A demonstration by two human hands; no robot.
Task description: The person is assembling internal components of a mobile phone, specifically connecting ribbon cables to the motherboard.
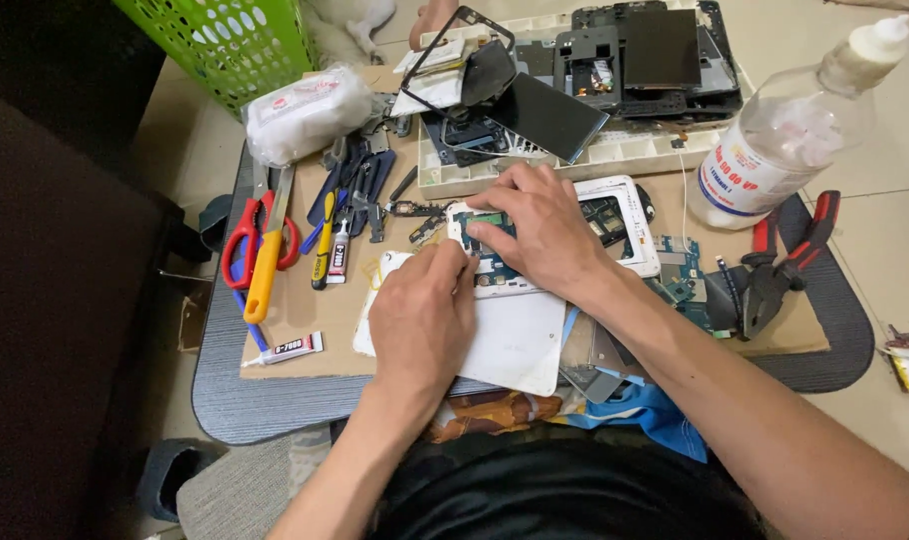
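Observation:
An opened white phone body (630,225) with its circuit board (495,268) showing lies on a brown cardboard sheet (305,310). My right hand (540,225) lies across it, fingers pressing on the board near its left end. My left hand (425,315) is beside it with the fingertips pinched at the board's lower left edge; what they pinch is hidden. A white back cover (520,345) lies under my left hand.
Red-handled scissors (247,240), a yellow-handled tool (267,265), a small glue tube (285,349) and screwdrivers lie left. A white tray (575,155) of phone parts and dark screens sits behind. A clear bottle (785,140) and red-handled pliers (790,260) are right, a green basket (225,40) far left.

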